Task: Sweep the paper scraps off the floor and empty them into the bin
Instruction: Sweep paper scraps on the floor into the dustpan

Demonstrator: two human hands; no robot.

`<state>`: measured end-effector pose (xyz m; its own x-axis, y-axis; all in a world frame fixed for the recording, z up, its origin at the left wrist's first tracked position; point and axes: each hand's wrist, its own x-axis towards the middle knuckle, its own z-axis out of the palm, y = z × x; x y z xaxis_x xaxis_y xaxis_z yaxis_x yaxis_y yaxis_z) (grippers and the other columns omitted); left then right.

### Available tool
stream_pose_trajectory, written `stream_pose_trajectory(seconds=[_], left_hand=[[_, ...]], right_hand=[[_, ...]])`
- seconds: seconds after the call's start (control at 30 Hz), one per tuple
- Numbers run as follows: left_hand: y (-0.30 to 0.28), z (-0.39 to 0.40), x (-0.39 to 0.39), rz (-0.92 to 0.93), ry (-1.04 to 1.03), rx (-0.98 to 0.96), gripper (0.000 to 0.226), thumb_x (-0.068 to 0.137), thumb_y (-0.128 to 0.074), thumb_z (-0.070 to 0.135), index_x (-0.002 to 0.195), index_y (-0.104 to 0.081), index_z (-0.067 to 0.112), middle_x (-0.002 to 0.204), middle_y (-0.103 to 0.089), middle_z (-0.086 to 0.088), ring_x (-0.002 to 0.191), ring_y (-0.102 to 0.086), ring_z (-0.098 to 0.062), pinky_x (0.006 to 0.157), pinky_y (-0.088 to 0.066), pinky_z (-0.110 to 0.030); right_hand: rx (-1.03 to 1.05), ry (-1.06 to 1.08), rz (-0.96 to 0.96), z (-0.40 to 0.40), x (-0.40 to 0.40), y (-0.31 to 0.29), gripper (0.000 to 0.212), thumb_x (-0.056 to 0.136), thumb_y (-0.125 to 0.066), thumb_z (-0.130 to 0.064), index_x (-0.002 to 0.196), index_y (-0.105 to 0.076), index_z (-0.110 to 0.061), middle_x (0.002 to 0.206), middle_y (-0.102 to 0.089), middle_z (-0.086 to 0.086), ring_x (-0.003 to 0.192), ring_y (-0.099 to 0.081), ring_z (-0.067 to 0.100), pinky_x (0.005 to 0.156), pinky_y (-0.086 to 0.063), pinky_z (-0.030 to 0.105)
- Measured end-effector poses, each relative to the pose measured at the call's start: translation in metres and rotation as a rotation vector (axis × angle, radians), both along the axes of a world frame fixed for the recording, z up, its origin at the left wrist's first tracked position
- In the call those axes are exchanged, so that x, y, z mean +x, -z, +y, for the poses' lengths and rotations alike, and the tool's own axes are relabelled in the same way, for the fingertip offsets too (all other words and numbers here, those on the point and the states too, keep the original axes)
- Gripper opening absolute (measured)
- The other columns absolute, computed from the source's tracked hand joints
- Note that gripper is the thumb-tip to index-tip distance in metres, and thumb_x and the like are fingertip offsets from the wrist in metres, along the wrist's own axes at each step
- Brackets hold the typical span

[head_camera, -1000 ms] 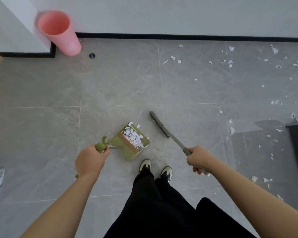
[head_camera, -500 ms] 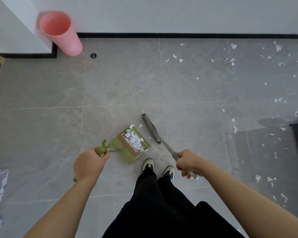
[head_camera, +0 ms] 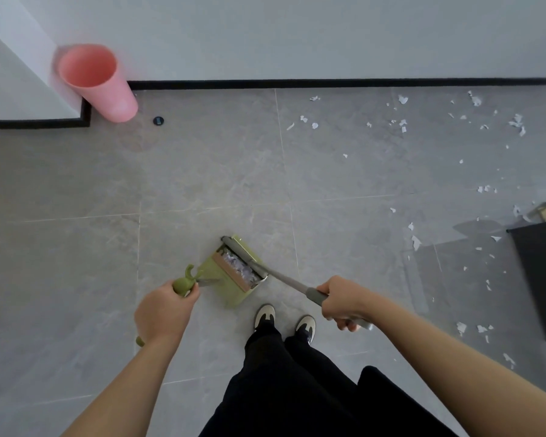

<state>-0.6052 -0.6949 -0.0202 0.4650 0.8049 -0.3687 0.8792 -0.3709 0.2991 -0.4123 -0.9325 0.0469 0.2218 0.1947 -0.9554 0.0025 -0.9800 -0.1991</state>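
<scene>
Hands work low over the grey tiled floor (head_camera: 202,171), both forearms reaching forward and down from the bottom corners of the view; the left hand (head_camera: 163,312) is seen from its back, its fingers wrapped round the green handle of the olive-green plastic dustpan (head_camera: 234,283), whose pan sits on the tiles just ahead of the person's two white-and-black shoes (head_camera: 284,318); the right hand (head_camera: 344,302) is turned knuckles-up, fingers curled round the grip of the grey long-handled broom (head_camera: 284,279), the shaft running up and left from the fist; the broom's dark narrow head lies across the far lip of the dustpan, touching it; white paper scraps (head_camera: 240,268) are heaped inside the pan between the head and a tan strip; more torn white scraps (head_camera: 402,126) lie scattered over the tiles to the right, near the black skirting and further down that side; the pink cylindrical plastic bin (head_camera: 98,82) stands at the wall corner, far left, well apart from the dustpan; a black box-like object (head_camera: 542,272) sits at the right edge.
</scene>
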Motion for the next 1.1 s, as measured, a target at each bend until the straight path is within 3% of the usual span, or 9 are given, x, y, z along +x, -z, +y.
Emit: stream_pose_trajectory(seconds=[0.17, 0.33, 0.6, 0.87, 1.1], left_hand=[[-0.006, -0.003, 0.023, -0.044, -0.056, -0.004, 0.034, 0.083, -0.071, 0.044, 0.077, -0.072, 0.011, 0.074, -0.067, -0.018, 0.072, -0.063, -0.040, 0.057, -0.038, -0.031], [-0.012, -0.005, 0.046, -0.073, -0.103, -0.004, 0.038, 0.083, -0.070, 0.046, 0.078, -0.072, 0.008, 0.076, -0.067, -0.020, 0.075, -0.062, -0.041, 0.059, -0.038, -0.032], [-0.021, -0.016, 0.097, -0.127, -0.165, 0.018, 0.039, 0.085, -0.067, 0.046, 0.080, -0.070, 0.007, 0.080, -0.067, -0.022, 0.079, -0.062, -0.043, 0.063, -0.042, -0.034], [-0.024, -0.047, 0.183, -0.159, -0.221, 0.049, 0.043, 0.085, -0.069, 0.043, 0.082, -0.070, 0.000, 0.084, -0.066, -0.029, 0.082, -0.063, -0.047, 0.064, -0.039, -0.036], [-0.033, -0.074, 0.246, -0.144, -0.246, 0.058, 0.047, 0.086, -0.068, 0.044, 0.087, -0.070, -0.003, 0.088, -0.065, -0.033, 0.086, -0.062, -0.050, 0.067, -0.039, -0.039]], right_hand=[[0.038, 0.001, -0.091, -0.010, 0.023, -0.017, 0.052, 0.083, -0.044, 0.003, 0.131, -0.055, -0.013, 0.064, -0.057, 0.012, 0.048, -0.054, 0.021, 0.040, -0.043, 0.023], [0.064, 0.045, -0.152, -0.020, 0.051, -0.031, 0.055, 0.084, -0.045, 0.004, 0.135, -0.052, -0.014, 0.068, -0.057, 0.014, 0.051, -0.054, 0.022, 0.040, -0.042, 0.023], [0.070, 0.160, -0.196, -0.051, 0.105, -0.041, 0.050, 0.083, -0.047, 0.004, 0.131, -0.055, -0.007, 0.069, -0.056, 0.017, 0.055, -0.052, 0.025, 0.041, -0.041, 0.022], [0.049, 0.376, -0.189, -0.107, 0.191, -0.033, 0.048, 0.084, -0.048, 0.008, 0.129, -0.054, -0.005, 0.067, -0.051, 0.012, 0.044, -0.045, 0.017, 0.039, -0.035, 0.019], [-0.026, 0.606, -0.162, -0.162, 0.264, -0.009, 0.029, 0.085, -0.046, 0.011, 0.111, -0.056, 0.002, 0.071, -0.044, 0.009, 0.043, -0.040, 0.016, 0.038, -0.031, 0.018]])
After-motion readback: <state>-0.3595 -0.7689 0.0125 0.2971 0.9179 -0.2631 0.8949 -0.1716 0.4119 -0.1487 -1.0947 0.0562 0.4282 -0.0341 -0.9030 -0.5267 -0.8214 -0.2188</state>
